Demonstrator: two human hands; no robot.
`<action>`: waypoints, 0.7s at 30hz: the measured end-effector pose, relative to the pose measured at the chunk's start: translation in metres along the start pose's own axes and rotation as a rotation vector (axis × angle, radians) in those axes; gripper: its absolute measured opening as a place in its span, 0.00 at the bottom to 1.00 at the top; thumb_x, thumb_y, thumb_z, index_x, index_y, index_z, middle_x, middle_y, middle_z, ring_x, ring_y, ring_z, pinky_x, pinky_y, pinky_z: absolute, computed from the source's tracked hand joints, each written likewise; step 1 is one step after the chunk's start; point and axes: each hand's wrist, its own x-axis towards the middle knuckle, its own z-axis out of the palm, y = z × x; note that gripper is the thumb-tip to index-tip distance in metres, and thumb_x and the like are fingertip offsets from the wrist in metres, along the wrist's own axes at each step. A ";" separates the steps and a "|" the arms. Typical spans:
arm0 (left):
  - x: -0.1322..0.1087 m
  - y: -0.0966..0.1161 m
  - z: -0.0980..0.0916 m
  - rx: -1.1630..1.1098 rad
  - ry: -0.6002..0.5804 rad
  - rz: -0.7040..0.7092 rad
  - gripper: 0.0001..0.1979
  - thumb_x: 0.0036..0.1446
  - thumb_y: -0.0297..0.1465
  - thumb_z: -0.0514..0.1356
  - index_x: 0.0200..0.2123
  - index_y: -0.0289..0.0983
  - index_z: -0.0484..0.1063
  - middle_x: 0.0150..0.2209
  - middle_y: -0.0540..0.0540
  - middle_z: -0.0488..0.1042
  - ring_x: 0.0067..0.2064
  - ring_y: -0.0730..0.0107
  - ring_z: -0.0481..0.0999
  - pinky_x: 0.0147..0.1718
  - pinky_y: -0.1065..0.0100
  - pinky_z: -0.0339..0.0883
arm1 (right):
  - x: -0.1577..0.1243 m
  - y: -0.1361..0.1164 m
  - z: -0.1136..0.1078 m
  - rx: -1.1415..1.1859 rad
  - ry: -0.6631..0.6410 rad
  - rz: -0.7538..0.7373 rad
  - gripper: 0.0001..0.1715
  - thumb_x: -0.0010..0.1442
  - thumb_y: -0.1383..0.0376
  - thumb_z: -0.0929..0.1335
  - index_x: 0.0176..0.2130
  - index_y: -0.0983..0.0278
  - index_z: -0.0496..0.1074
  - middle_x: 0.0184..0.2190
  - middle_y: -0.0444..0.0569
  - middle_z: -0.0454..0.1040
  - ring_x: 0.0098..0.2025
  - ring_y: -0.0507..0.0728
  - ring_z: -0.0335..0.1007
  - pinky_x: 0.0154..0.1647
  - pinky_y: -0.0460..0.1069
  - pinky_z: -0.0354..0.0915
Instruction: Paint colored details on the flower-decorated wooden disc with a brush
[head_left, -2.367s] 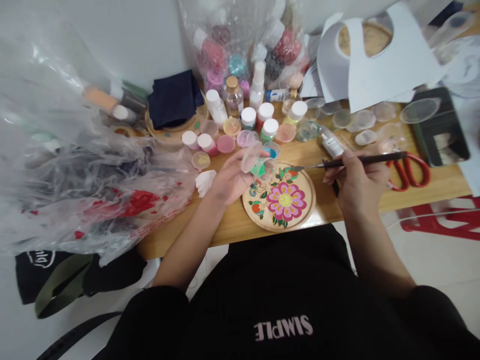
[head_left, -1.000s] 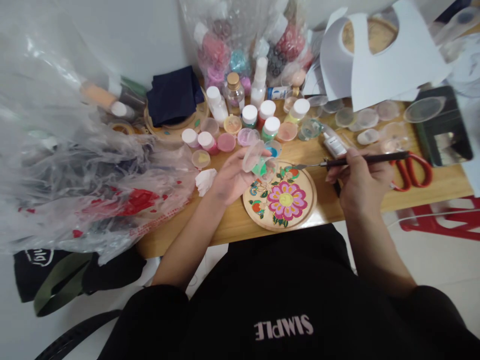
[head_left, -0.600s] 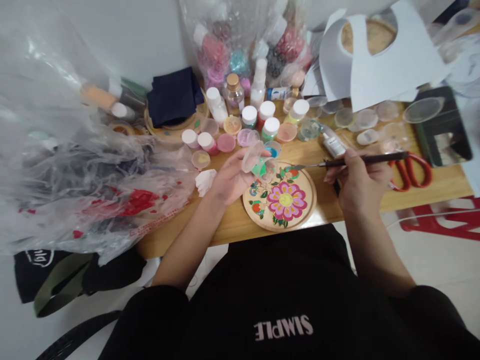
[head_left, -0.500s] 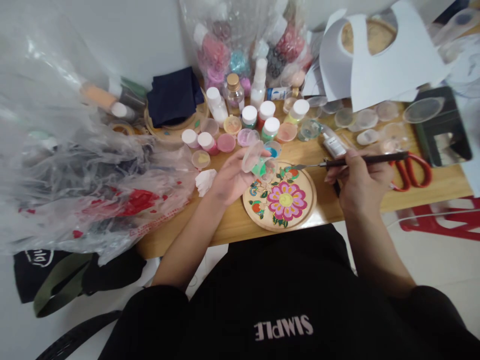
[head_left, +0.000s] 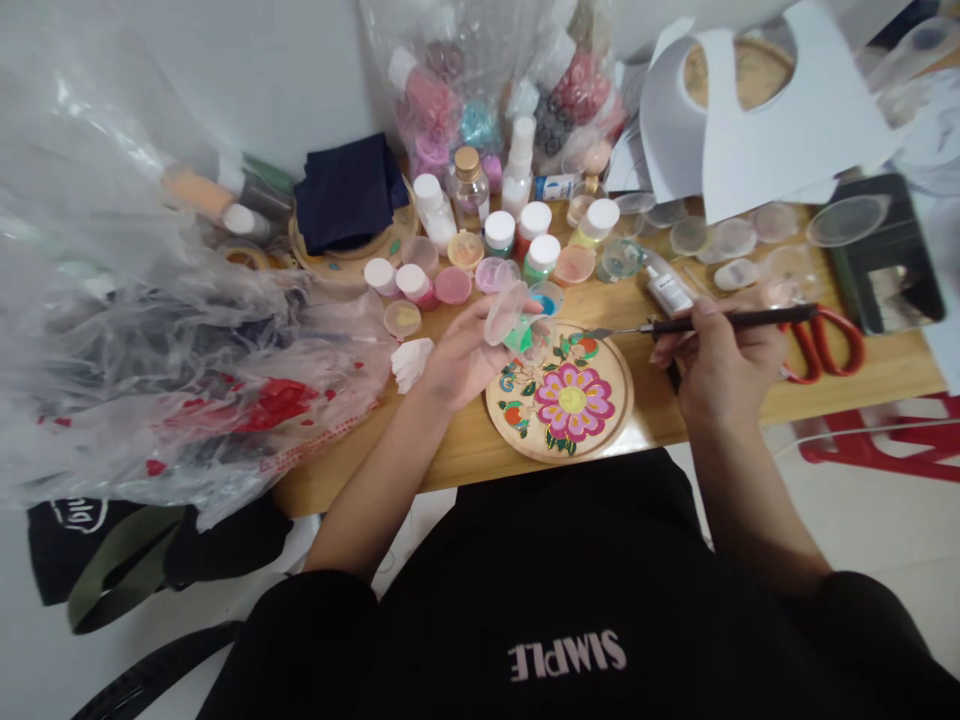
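My left hand (head_left: 463, 362) is closed round a small clear plastic cup (head_left: 523, 340) with green paint inside. Its round lid stands open toward the fingers. Below and right of the cup lies a round wooden board (head_left: 621, 375), painted with a large pink and purple flower (head_left: 574, 400), orange blooms and green leaves. My right hand (head_left: 724, 365) grips the black handle of a palette knife (head_left: 667, 326). The knife points left, and its narrow metal blade is over the board's upper edge, near an orange bloom. I cannot tell whether the blade touches the board.
Behind the board are several lidded paint jars (head_left: 499, 232) and small open cups (head_left: 453, 286). A white glue-like bottle (head_left: 670, 290), red-handled scissors (head_left: 840, 345) and a dark phone-like slab (head_left: 885, 255) lie to the right. Crumpled plastic bags (head_left: 187, 400) cover the left; crumpled tissue (head_left: 411, 364) sits by my left wrist.
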 end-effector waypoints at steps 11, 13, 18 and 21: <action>-0.001 0.000 0.000 0.025 0.029 -0.032 0.14 0.53 0.39 0.72 0.37 0.36 0.79 0.35 0.45 0.81 0.45 0.56 0.84 0.38 0.64 0.77 | 0.000 -0.001 0.000 -0.002 -0.016 -0.014 0.20 0.51 0.55 0.80 0.25 0.65 0.73 0.13 0.41 0.72 0.11 0.48 0.60 0.13 0.44 0.58; 0.000 0.000 0.000 0.006 0.017 -0.025 0.15 0.52 0.40 0.73 0.37 0.36 0.80 0.37 0.45 0.82 0.43 0.59 0.85 0.38 0.65 0.77 | 0.000 -0.001 0.000 0.002 -0.011 -0.014 0.19 0.52 0.56 0.79 0.25 0.65 0.73 0.13 0.41 0.72 0.11 0.48 0.60 0.13 0.44 0.58; 0.000 0.000 0.000 0.025 0.031 -0.043 0.17 0.50 0.42 0.74 0.37 0.37 0.79 0.41 0.43 0.84 0.46 0.55 0.84 0.39 0.64 0.77 | -0.001 -0.001 0.001 -0.027 -0.021 -0.009 0.18 0.52 0.57 0.79 0.25 0.64 0.73 0.14 0.41 0.72 0.12 0.48 0.60 0.14 0.44 0.58; -0.001 0.000 0.000 0.028 0.044 -0.061 0.14 0.52 0.39 0.72 0.37 0.37 0.78 0.41 0.43 0.83 0.49 0.54 0.84 0.41 0.63 0.77 | -0.002 -0.002 0.002 -0.060 -0.008 -0.009 0.18 0.52 0.55 0.79 0.25 0.63 0.73 0.14 0.40 0.72 0.12 0.48 0.62 0.14 0.45 0.57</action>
